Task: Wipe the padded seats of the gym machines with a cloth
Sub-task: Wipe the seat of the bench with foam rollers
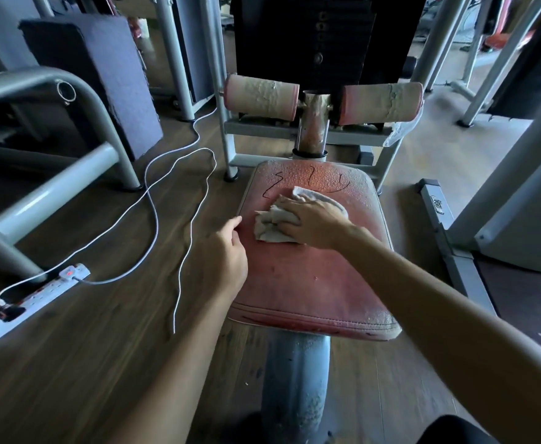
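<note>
Red, cracked vinyl covers the seat (314, 277), which fills the middle of the frame on a thick grey post (295, 379). It looks firm underneath with a soft, yielding skin. The surface is pebbled and flaking toward its far edge, where dark scribbled marks (270, 187) run across it. Being fixed to the machine, it should not shift under pressure. The worn surface and the frayed seam at the near edge could snag or shed if scrubbed hard, so broad, even strokes seem the safer choice. Smaller, just above the seat's centre, lies the cloth (269, 229), pale grey, limp and bunched into folds. It is light and will likely crumple or slide unless kept gathered under the palm, so the best hold is over its thick middle, not a loose corner. The right hand (314, 222) does that, palm down on it with fingers curled over the wad, pressing it to the padding. The left hand (227, 254) sits at the seat's left edge, forefinger touching the rim; whether it grips the edge cannot be told.
</note>
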`<state>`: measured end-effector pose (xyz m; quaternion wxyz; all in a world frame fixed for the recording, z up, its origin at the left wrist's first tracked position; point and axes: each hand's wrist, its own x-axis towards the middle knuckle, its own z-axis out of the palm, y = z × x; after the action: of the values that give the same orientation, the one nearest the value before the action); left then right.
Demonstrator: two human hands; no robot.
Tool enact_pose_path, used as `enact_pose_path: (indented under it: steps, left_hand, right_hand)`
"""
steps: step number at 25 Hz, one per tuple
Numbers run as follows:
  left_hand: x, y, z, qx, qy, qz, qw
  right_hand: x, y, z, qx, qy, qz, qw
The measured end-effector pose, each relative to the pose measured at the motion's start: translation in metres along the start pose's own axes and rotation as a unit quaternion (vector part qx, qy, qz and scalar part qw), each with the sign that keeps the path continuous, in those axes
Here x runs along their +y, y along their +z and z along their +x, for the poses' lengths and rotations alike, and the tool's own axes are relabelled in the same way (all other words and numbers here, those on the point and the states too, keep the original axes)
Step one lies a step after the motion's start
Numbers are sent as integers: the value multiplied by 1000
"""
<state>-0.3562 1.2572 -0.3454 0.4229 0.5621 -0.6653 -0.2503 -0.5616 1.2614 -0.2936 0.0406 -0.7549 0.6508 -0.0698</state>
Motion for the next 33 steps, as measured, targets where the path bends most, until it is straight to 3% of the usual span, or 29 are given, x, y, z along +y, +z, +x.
enact_pose_path:
  steps: [6, 11, 15, 20, 25, 29, 33]
  left_hand:
    - [-2, 2, 2, -5, -9, -51, 999]
    - [-2, 2, 2, 10, -13, -106, 994]
    - [-6, 5, 6, 9, -25, -106, 994]
    - [-2, 9, 7, -38, -33, -108, 993]
    - [-5, 7, 9, -76, -16, -41, 996]
    - [2, 8, 9, -97, -30, -51, 994]
    - [3, 0, 10, -175, 17, 84, 981]
  right_hand:
    - [12, -2, -51, -11, -47, 33, 998]
    - [-17, 6, 15, -66, -35, -23, 997]
    - [-18, 2, -36, -33, -36, 28, 998]
    - [11, -1, -99, -10, 47, 35, 998]
    - [-1, -4, -126, 27, 61, 43, 997]
    - [0, -5, -151, 49, 64, 57, 995]
    - [-2, -15, -142, 50, 72, 55, 995]
